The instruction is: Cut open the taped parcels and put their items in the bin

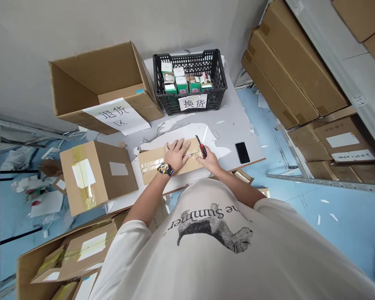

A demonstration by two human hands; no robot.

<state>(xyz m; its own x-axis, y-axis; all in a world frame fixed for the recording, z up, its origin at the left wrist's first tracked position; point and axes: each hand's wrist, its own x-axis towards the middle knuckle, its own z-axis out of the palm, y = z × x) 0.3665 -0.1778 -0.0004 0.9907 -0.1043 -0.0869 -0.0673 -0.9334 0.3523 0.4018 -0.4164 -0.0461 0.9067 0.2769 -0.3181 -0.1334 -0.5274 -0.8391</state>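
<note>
View: head camera, looking down over a cream T-shirt (212, 233) at a table (234, 125).

Taped cardboard box: the taped cardboard box (170, 160) lies flat at the table's near edge, at 6 o'clock from the table's middle, with clear tape across its top.

Left hand: the left hand (176, 154) presses palm-down on the box top, its spread fingers (181, 146) resting across the tape. A patterned wristwatch (165, 169) sits on the wrist.

Right hand: the right hand (210, 160) rests at the box's 3 o'clock end, its curled fingers (203, 153) pinching a red-and-black utility knife (201, 146) with the blade end at the box's far edge.

At 12 o'clock: a black plastic crate (212, 71) holds small green-and-white cartons (178, 81) and bears a paper sign (193, 102) reading 换货.

At 11 o'clock: an open cardboard box (93, 87) carries a paper sign (115, 116) reading 退货区.

At 9 o'clock: a taped carton (96, 177) stands near the left hand.

At 3 o'clock: a black smartphone (242, 152) lies on the table.

At 2 o'clock: stacked brown cartons (287, 71) fill metal shelving (340, 183).
</note>
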